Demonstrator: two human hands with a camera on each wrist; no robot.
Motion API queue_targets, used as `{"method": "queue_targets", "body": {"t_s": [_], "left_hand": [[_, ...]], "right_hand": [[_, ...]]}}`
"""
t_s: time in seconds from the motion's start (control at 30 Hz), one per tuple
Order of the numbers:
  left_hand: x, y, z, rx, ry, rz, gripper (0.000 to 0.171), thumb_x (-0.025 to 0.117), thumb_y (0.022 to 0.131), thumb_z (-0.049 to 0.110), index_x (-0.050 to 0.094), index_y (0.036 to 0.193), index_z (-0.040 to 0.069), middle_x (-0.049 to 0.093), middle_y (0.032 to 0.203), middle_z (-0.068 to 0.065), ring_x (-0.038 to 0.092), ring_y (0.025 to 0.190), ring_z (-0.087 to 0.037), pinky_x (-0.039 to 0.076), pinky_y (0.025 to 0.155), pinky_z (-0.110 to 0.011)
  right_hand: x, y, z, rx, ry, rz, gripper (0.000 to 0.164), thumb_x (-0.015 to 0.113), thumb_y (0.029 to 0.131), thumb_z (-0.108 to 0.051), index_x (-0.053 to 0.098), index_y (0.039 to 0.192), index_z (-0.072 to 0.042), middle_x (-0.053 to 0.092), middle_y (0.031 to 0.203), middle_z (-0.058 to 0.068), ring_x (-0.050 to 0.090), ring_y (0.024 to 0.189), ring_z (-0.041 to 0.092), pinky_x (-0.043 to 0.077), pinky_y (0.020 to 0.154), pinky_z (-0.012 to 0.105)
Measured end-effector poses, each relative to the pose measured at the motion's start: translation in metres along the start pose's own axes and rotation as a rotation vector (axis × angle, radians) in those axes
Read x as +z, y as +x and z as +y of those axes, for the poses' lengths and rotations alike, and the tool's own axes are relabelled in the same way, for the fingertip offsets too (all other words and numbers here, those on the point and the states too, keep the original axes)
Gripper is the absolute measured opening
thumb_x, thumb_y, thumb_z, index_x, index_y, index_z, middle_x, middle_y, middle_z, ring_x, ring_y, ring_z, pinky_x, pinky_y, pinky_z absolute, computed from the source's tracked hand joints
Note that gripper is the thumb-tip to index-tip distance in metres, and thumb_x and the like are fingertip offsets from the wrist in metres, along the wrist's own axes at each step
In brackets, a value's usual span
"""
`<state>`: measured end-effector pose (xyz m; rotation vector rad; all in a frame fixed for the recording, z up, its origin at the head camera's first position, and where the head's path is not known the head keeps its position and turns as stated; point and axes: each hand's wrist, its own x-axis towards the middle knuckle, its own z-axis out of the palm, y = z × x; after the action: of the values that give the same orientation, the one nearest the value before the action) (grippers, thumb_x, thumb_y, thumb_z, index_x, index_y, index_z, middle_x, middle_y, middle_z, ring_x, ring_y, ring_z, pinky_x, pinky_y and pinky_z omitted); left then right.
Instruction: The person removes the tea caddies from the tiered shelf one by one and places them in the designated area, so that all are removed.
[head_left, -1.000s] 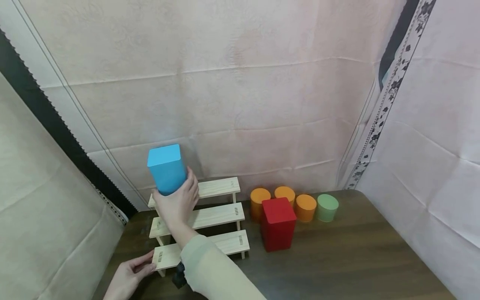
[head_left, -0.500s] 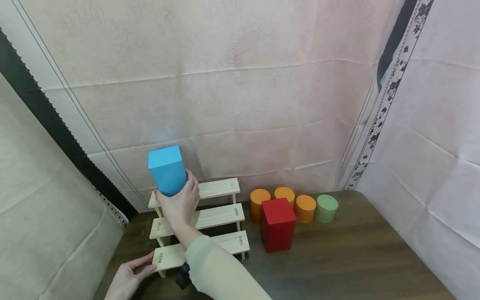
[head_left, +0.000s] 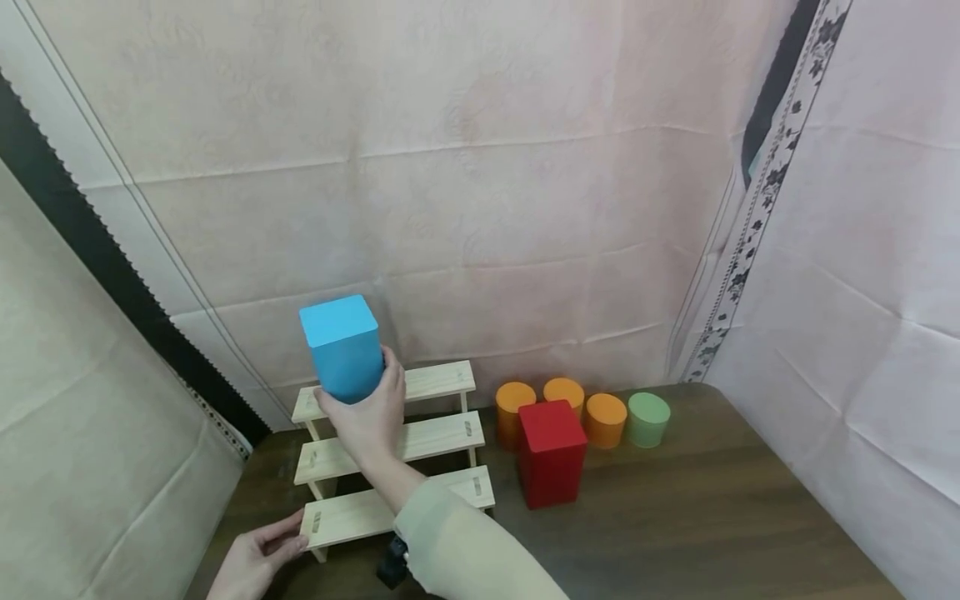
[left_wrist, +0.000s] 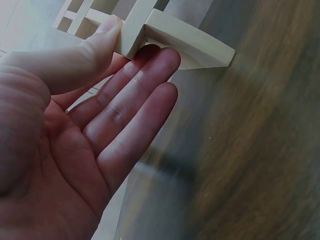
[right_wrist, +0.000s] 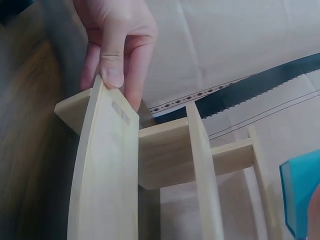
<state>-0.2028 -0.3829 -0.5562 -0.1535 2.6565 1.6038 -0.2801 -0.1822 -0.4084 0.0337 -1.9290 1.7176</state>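
My right hand (head_left: pixel 371 417) grips a blue rectangular block (head_left: pixel 347 354) over the left part of the top step of a three-tier pale wooden stand (head_left: pixel 438 437). At the right edge of the right wrist view, part of the blue block (right_wrist: pixel 302 185) shows with a bit of a finger against it. My left hand (head_left: pixel 258 554) pinches the left end of the stand's lowest step. In the left wrist view, the thumb of the left hand (left_wrist: pixel 100 115) lies on the board's end, with fingers beneath and beside it.
To the right of the stand, a red rectangular block (head_left: pixel 553 458) stands on the dark wooden table (head_left: pixel 675 517). Behind it are several orange cylinders (head_left: pixel 604 421) and a green cylinder (head_left: pixel 647 421). Pale cloth (head_left: pixel 480 208) hangs behind and at both sides.
My right hand and the blue block have shifted slightly to the right over the stand. The left hand keeps its hold on the lowest step. The head view has moved a little.
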Motion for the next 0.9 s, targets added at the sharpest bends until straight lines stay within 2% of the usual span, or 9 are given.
{"method": "queue_targets", "body": {"t_s": [0.27, 0.4, 0.6, 0.9], "left_hand": [[0.001, -0.003, -0.006, -0.021, -0.018, 0.002, 0.054, 0.081, 0.095, 0.004, 0.06, 0.142, -0.014, 0.067, 0.137, -0.029, 0.075, 0.096, -0.013, 0.066, 0.078, -0.028], [0.002, -0.002, -0.006, -0.018, -0.027, 0.004, 0.052, 0.079, 0.096, 0.001, 0.06, 0.142, -0.014, 0.069, 0.133, -0.028, 0.075, 0.096, -0.012, 0.065, 0.078, -0.028], [0.001, -0.002, -0.002, -0.005, -0.023, 0.001, 0.05, 0.078, 0.097, 0.001, 0.061, 0.142, -0.013, 0.071, 0.13, -0.026, 0.074, 0.096, -0.011, 0.065, 0.079, -0.027], [-0.002, -0.004, -0.001, -0.002, -0.019, -0.013, 0.051, 0.078, 0.099, 0.006, 0.061, 0.144, -0.011, 0.068, 0.137, -0.027, 0.075, 0.101, -0.014, 0.065, 0.083, -0.03]], "right_hand": [[-0.04, 0.003, -0.005, 0.01, 0.105, -0.115, 0.106, 0.096, 0.077, -0.05, 0.033, 0.162, -0.041, 0.048, 0.151, -0.012, 0.052, 0.137, 0.019, 0.05, 0.109, 0.055], [-0.066, 0.014, -0.004, -0.028, 0.115, -0.135, 0.106, 0.097, 0.077, -0.046, 0.034, 0.162, -0.036, 0.05, 0.152, -0.01, 0.052, 0.137, 0.019, 0.049, 0.111, 0.055], [-0.107, 0.029, -0.01, -0.07, 0.161, -0.121, 0.107, 0.096, 0.078, -0.036, 0.033, 0.164, -0.024, 0.05, 0.154, -0.002, 0.051, 0.138, 0.025, 0.047, 0.114, 0.059], [-0.167, 0.045, -0.02, -0.1, 0.183, -0.141, 0.103, 0.092, 0.083, -0.026, 0.028, 0.164, -0.019, 0.047, 0.156, 0.003, 0.049, 0.14, 0.032, 0.049, 0.111, 0.065]]}}
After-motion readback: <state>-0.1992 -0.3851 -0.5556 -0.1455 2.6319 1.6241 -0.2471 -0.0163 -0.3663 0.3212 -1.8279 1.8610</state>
